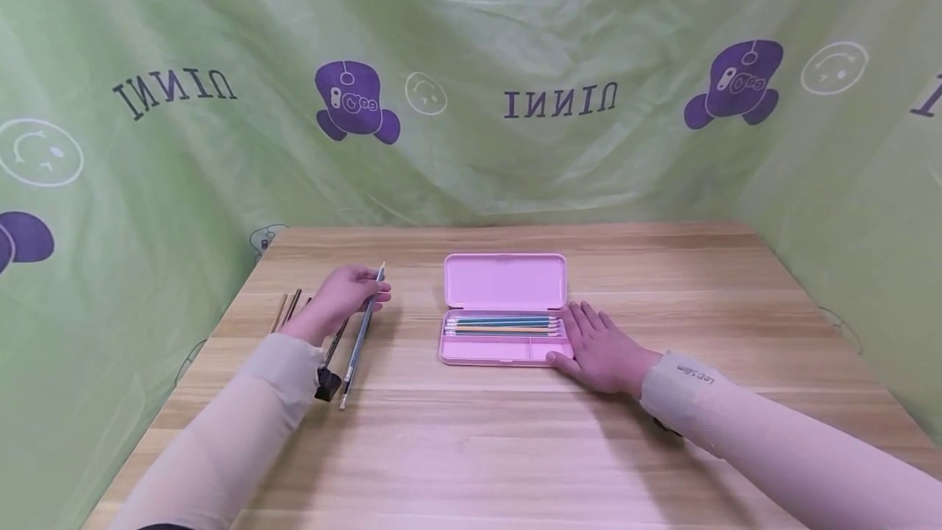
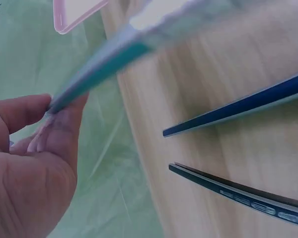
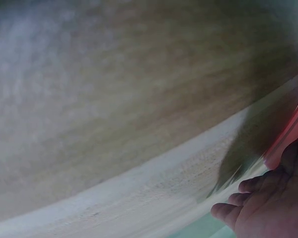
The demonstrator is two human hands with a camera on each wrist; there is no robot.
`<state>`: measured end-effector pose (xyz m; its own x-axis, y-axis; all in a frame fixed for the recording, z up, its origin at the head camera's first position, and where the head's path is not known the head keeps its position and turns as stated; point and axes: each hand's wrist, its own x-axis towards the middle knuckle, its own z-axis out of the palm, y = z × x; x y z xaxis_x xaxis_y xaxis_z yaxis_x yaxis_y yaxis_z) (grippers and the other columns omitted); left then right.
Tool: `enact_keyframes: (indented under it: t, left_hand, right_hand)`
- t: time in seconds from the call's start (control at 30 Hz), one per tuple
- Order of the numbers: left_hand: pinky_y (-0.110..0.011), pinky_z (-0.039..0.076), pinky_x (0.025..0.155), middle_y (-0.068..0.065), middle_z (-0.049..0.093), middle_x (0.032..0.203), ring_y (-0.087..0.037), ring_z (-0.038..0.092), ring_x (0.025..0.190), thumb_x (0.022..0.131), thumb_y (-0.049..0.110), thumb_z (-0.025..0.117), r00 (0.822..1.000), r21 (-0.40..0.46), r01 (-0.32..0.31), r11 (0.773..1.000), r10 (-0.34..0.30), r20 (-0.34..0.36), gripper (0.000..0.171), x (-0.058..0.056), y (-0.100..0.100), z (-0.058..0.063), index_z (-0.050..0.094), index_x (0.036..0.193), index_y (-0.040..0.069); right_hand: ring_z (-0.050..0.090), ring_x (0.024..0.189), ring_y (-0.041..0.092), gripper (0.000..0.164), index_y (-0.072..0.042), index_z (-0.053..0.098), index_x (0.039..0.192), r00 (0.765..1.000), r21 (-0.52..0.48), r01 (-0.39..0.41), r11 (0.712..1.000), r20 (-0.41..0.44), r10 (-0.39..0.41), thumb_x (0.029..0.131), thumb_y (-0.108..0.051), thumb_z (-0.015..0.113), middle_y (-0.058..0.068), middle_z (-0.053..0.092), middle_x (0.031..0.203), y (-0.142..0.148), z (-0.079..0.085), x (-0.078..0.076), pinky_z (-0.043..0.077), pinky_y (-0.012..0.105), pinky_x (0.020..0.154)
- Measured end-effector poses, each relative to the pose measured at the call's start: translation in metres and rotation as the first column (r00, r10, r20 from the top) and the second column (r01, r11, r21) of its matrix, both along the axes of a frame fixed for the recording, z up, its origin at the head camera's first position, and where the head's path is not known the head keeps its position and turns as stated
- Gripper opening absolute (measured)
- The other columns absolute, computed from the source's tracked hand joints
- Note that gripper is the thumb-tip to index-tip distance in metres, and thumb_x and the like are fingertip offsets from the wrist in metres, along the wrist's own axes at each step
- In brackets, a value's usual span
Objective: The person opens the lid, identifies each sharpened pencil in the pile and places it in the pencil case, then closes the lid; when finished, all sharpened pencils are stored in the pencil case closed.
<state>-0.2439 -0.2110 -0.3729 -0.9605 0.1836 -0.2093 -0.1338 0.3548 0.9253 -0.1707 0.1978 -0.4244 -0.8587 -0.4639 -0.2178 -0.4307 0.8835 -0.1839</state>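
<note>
Between the thumb and fingers of my left hand (image 1: 340,294) is a blue-and-silver pencil (image 1: 359,340), its sharpened tip pointing away and its eraser end toward me. The left wrist view has this pencil (image 2: 102,69) crossing close to the camera, pinched near its end. A pink pencil case (image 1: 482,348) lies with its lid raised at mid-table. Several blue and yellow pencils (image 1: 504,322) lie side by side in its rear compartment. My right hand (image 1: 605,357), fingers straight, rests against the case's right side; the right wrist view catches its fingers beside the case's pink edge (image 3: 288,131).
Left of my left hand, a tan pencil (image 1: 278,313) and a dark pencil (image 1: 292,305) lie on the wooden table (image 1: 456,456), partly behind my wrist. Two dark slender sticks appear in the left wrist view. A green printed curtain (image 1: 471,170) hangs around the table.
</note>
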Motion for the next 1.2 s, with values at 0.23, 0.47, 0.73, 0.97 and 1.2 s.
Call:
enact_keyframes:
  t: [0.23, 0.47, 0.73, 0.97, 1.2]
  left_hand:
    - [-0.04, 0.06, 0.09, -0.037, 0.058, 0.13, -0.027, 0.072, 0.099, 0.112, 0.011, 0.041, 0.994, 0.035, -0.097, 0.995, 0.098, -0.046, 0.04, -0.004, 0.01, 0.007, 0.041, 0.146, -0.011]
    - [-0.043, 0.055, 0.1, -0.035, 0.06, 0.127, -0.041, 0.064, 0.119, 0.111, 0.007, 0.042, 0.975, 0.112, -0.161, 0.981, 0.176, -0.136, 0.038, -0.006, 0.019, 0.003, 0.04, 0.146, -0.006]
    - [-0.044, 0.052, 0.103, -0.03, 0.065, 0.125, -0.043, 0.064, 0.119, 0.11, 0.008, 0.045, 0.936, 0.068, -0.178, 0.982, 0.19, -0.296, 0.036, -0.004, 0.023, 0.0, 0.041, 0.144, -0.003]
    - [-0.042, 0.049, 0.107, -0.031, 0.064, 0.128, -0.042, 0.062, 0.122, 0.106, 0.0, 0.05, 0.941, 0.012, -0.143, 0.99, 0.139, -0.307, 0.035, 0.0, 0.024, -0.005, 0.048, 0.139, -0.011]
    - [-0.04, 0.055, 0.099, -0.032, 0.061, 0.132, -0.039, 0.064, 0.121, 0.107, 0.0, 0.048, 0.968, 0.0, -0.083, 0.997, 0.081, -0.237, 0.035, -0.002, 0.028, -0.009, 0.051, 0.139, -0.015]
  right_hand:
    - [0.011, 0.152, 0.051, 0.088, 0.015, 0.017, 0.157, 1.0, -0.006, -0.004, 1.0, -0.001, 0.004, 0.108, -0.054, 0.04, 0.035, 0.013, 0.165, 0.0, 0.0, 0.0, 0.013, 0.063, 0.122]
    - [0.011, 0.152, 0.051, 0.088, 0.015, 0.017, 0.157, 1.0, -0.009, 0.0, 1.0, -0.002, 0.0, 0.108, -0.054, 0.04, 0.035, 0.014, 0.164, 0.0, -0.002, -0.001, 0.013, 0.064, 0.122]
    - [0.011, 0.152, 0.051, 0.088, 0.015, 0.017, 0.157, 1.0, -0.007, -0.006, 1.0, -0.003, 0.006, 0.107, -0.055, 0.039, 0.035, 0.014, 0.165, 0.0, -0.003, -0.001, 0.014, 0.064, 0.122]
    - [0.011, 0.152, 0.051, 0.088, 0.015, 0.017, 0.157, 1.0, -0.012, 0.0, 1.0, -0.004, 0.0, 0.108, -0.054, 0.04, 0.035, 0.014, 0.164, 0.0, -0.003, -0.001, 0.014, 0.064, 0.122]
    - [0.012, 0.152, 0.051, 0.087, 0.015, 0.018, 0.157, 1.0, -0.013, 0.003, 1.0, -0.006, -0.003, 0.108, -0.053, 0.041, 0.035, 0.016, 0.164, 0.001, -0.003, -0.002, 0.015, 0.065, 0.121]
